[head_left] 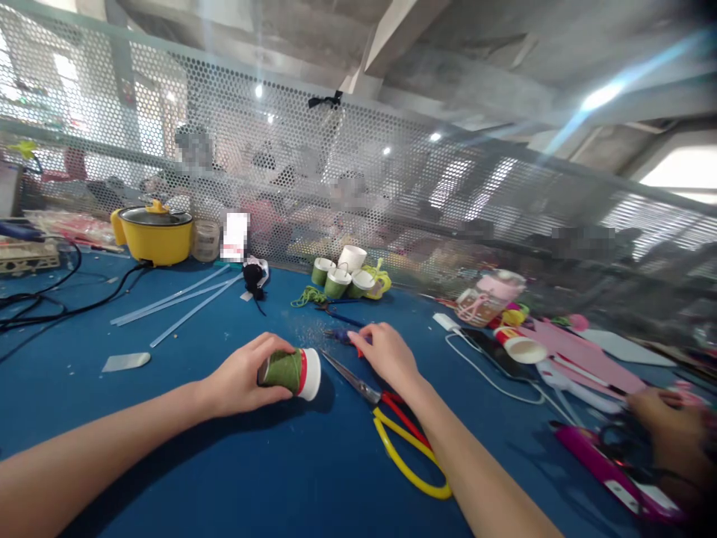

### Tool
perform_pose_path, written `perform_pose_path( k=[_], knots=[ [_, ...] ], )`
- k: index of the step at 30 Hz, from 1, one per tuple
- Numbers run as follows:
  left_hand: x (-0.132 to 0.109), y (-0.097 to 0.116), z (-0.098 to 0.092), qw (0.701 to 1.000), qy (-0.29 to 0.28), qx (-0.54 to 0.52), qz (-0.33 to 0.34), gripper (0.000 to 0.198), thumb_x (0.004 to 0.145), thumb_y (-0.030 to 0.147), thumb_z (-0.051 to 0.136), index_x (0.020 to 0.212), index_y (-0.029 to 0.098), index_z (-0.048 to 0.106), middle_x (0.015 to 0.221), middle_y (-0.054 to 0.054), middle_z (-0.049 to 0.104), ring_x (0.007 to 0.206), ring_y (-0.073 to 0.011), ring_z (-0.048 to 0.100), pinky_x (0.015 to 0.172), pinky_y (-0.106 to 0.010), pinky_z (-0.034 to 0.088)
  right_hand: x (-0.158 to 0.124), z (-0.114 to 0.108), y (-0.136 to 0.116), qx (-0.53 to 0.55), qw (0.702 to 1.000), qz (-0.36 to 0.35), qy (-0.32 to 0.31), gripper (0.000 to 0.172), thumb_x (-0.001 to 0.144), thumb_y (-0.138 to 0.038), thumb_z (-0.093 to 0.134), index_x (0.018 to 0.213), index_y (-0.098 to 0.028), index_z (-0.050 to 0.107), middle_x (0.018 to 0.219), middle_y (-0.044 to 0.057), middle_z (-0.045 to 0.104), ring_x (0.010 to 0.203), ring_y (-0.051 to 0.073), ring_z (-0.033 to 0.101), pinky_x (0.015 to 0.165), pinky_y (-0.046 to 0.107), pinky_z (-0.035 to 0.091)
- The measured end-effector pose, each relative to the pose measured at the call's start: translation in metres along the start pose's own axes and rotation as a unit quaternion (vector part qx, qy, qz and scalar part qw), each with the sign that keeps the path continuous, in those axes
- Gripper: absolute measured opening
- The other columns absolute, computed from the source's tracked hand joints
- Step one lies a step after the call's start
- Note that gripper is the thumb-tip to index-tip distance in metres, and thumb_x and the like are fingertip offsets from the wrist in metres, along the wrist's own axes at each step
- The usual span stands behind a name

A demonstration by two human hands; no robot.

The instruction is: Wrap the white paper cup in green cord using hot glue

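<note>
Green wrapping covered the cup [291, 371], which lay on its side on the blue table [235, 478] with its white rim turned to the right. The left hand [240, 382] gripped it around the bottom end. The right hand [388, 356] lay palm down near the cup, its fingertips on a small red and blue tool [340, 337]; whether it grasped the tool could not be told. Scissors [358, 387] with red and yellow handles lay under the right wrist. More cups [343, 278] stood by the mesh screen [392, 187].
</note>
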State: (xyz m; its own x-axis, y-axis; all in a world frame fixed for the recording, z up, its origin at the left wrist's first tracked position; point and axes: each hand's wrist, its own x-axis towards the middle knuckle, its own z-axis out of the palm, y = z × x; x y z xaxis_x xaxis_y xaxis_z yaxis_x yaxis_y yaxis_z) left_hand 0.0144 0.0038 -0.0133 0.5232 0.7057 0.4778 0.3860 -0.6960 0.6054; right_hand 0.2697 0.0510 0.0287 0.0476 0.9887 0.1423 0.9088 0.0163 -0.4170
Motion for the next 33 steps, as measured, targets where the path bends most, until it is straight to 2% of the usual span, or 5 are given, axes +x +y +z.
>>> perform_pose_path(
  k=[5,9,14,19,33],
  knots=[
    [-0.003,0.005,0.002,0.997,-0.027,0.028,0.066,0.046,0.075,0.027,0.065,0.117,0.020,0.046,0.115,-0.011,0.046,0.102,-0.0239,0.053,0.087,-0.038,0.047,-0.023,0.001,-0.044,0.121,0.971,-0.130,-0.163,0.054,0.088,-0.056,0.031,0.082,-0.017,0.068,0.093,0.006,0.067,0.090,0.020,0.060,0.082,0.031,0.041],
    [-0.005,0.009,0.002,0.993,-0.040,0.067,0.094,0.047,0.076,0.030,0.065,0.118,0.021,0.048,0.110,-0.011,0.043,0.099,-0.0242,0.051,0.085,-0.039,0.048,-0.037,0.008,-0.062,0.214,0.928,-0.131,-0.275,0.061,0.084,-0.063,0.031,0.079,-0.014,0.067,0.080,0.006,0.068,0.078,0.020,0.061,0.071,0.030,0.044],
    [-0.005,0.010,0.002,0.992,-0.043,0.075,0.090,0.048,0.076,0.029,0.064,0.120,0.021,0.047,0.110,-0.010,0.039,0.097,-0.0234,0.050,0.085,-0.039,0.048,-0.046,0.008,-0.063,0.266,0.923,-0.131,-0.245,0.039,0.080,-0.049,0.052,0.090,-0.014,0.066,0.085,0.006,0.067,0.080,0.018,0.060,0.069,0.028,0.045],
    [-0.006,0.010,0.002,0.991,-0.040,0.084,0.098,0.047,0.078,0.031,0.063,0.121,0.023,0.046,0.110,-0.010,0.039,0.098,-0.0236,0.049,0.086,-0.039,0.048,-0.046,0.006,-0.060,0.202,0.960,-0.092,-0.170,0.028,0.077,-0.041,0.057,0.081,-0.014,0.061,0.079,0.006,0.065,0.074,0.017,0.058,0.065,0.028,0.044],
    [-0.006,0.014,0.002,0.985,-0.059,0.114,0.116,0.046,0.078,0.032,0.062,0.120,0.024,0.047,0.112,-0.012,0.041,0.091,-0.0230,0.053,0.081,-0.038,0.050,-0.052,0.001,-0.068,0.212,0.957,-0.059,-0.191,0.012,0.072,-0.026,0.059,0.073,-0.014,0.061,0.065,0.001,0.059,0.060,0.012,0.050,0.056,0.023,0.038]
  ],
)
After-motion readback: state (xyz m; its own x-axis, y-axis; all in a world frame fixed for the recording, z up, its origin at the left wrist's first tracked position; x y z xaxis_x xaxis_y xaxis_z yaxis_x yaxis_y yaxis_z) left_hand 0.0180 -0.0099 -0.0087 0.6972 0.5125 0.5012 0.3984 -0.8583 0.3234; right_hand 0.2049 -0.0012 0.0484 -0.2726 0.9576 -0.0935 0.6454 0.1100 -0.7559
